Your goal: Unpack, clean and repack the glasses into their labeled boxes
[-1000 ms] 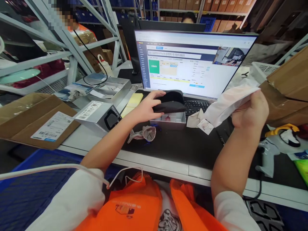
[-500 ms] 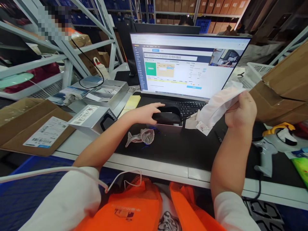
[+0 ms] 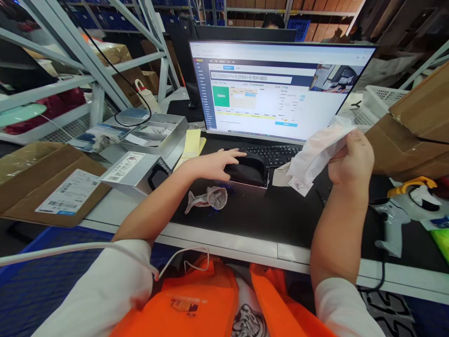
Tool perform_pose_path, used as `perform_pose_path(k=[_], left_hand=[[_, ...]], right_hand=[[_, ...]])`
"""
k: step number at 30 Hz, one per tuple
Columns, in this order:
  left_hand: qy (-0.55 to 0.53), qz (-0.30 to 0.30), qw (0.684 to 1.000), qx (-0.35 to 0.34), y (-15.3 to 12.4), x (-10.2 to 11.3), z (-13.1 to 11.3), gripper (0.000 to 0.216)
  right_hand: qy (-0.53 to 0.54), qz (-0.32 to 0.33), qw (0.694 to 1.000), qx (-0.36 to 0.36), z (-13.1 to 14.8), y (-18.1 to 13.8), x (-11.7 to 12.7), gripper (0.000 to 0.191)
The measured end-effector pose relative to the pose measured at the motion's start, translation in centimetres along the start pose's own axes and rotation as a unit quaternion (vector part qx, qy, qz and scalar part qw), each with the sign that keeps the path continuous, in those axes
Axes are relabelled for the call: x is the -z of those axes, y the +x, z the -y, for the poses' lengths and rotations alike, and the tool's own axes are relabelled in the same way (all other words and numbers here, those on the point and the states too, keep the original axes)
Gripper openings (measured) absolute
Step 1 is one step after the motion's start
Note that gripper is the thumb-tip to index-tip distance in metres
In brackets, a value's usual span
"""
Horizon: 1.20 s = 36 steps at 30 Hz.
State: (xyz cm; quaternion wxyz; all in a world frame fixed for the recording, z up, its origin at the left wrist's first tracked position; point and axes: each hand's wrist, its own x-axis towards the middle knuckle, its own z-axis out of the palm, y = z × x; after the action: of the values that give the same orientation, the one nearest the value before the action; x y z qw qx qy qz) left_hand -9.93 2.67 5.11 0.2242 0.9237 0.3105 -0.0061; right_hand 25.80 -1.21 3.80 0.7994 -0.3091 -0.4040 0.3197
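I have the left hand [image 3: 219, 164] loosely spread over the left end of the black case [image 3: 248, 171], contact hard to judge, as if steadying it in the shallow box [image 3: 257, 186] on the bench [image 3: 277, 217], while the right hand [image 3: 351, 157] pinches the white pouch [image 3: 315, 149] up out of the way.

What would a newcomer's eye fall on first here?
Probably the bright monitor at the back of the desk. Next, the white wrapping in the right hand, at the monitor's lower right, and the orange vest at the bottom. Mid-picture, the left hand is at a black case.
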Motion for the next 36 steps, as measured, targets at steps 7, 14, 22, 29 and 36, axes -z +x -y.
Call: perform_pose_path(k=[7,14,22,29,36], left_hand=[[-0.014,-0.011,1.0,-0.018,2.3,-2.3,0.0,0.064],[0.032,-0.107,0.994,-0.009,2.0,-4.7,-0.1,0.09],[0.044,-0.067,0.997,0.013,4.0,-6.5,0.9,0.088],[0.006,-0.246,0.966,0.08,-2.2,-8.3,-0.1,0.048],[-0.014,-0.16,0.944,0.29,-8.1,-13.7,1.1,0.027]], right_hand=[[-0.024,0.002,0.999,-0.02,-0.6,-0.3,-0.4,0.019],[-0.012,0.009,0.999,-0.035,-1.2,-0.6,-1.1,0.022],[-0.028,0.012,0.998,-0.047,-1.4,-1.2,-2.1,0.026],[-0.044,0.017,0.999,-0.021,-0.5,-0.8,-1.4,0.027],[-0.029,0.031,0.999,-0.005,-0.6,-0.5,-0.9,0.015]])
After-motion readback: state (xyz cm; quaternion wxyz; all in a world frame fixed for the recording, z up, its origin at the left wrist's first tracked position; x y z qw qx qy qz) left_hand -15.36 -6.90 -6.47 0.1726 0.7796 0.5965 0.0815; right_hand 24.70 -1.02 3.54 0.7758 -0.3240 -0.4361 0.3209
